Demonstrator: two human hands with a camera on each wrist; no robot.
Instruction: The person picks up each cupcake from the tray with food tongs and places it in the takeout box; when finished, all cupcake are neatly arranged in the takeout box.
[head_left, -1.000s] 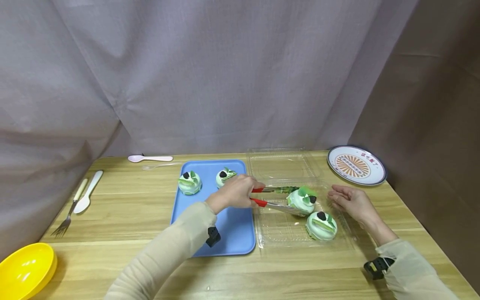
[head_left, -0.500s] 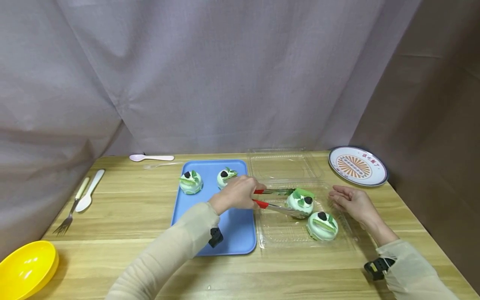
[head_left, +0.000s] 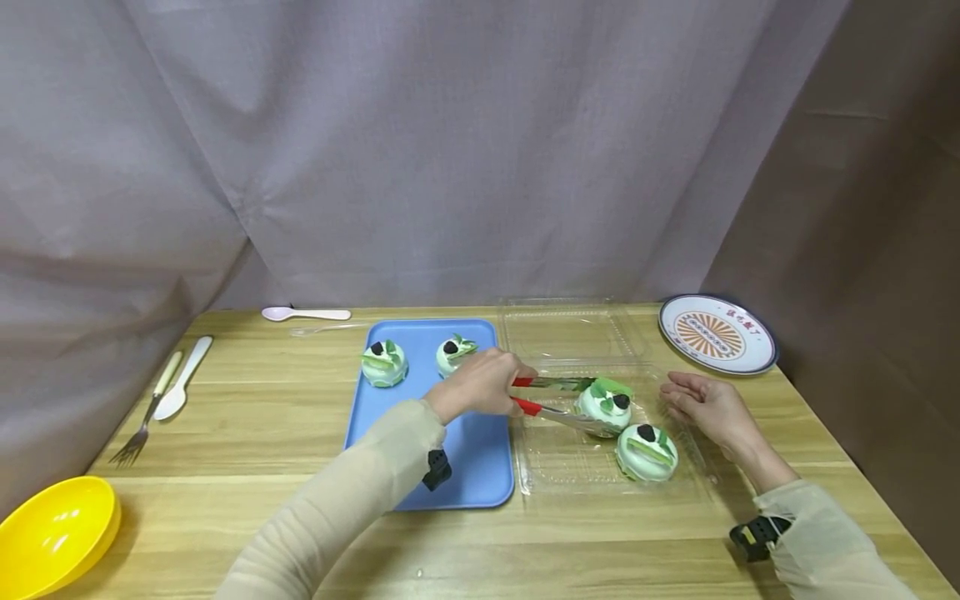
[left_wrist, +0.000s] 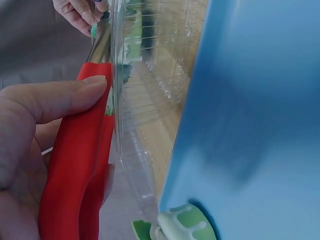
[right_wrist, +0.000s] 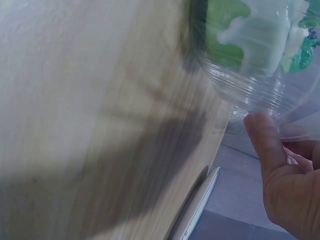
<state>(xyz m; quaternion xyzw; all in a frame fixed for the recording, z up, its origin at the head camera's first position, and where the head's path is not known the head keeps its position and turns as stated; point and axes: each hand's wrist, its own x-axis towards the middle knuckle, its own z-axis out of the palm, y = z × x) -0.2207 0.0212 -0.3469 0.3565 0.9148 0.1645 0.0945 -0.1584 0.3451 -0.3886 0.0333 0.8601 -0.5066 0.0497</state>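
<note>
My left hand (head_left: 480,383) grips the red handles of metal tongs (left_wrist: 75,155). Around a pale green cake (head_left: 600,410), topped with a dark berry and leaves, the tong arms reach from the left. This cake sits in the front half of a clear plastic clamshell box (head_left: 555,477). Close in front of it, to the right, is a second green cake (head_left: 647,454). At the box's right side, my right hand (head_left: 708,408) has its fingers extended; in the right wrist view the thumb (right_wrist: 265,140) appears to touch the clear wall.
Left of the box lies a blue tray (head_left: 480,475) with two similar cakes, one (head_left: 384,367) fully visible. A patterned plate (head_left: 718,333) is at back right. Spoons (head_left: 306,314) and a fork (head_left: 144,425) lie left. A yellow bowl (head_left: 60,533) stands front left.
The cake between the tongs has lowered slightly, and its berry sits a little lower. Both hands stay nearly in place; the head view has shifted slightly.
</note>
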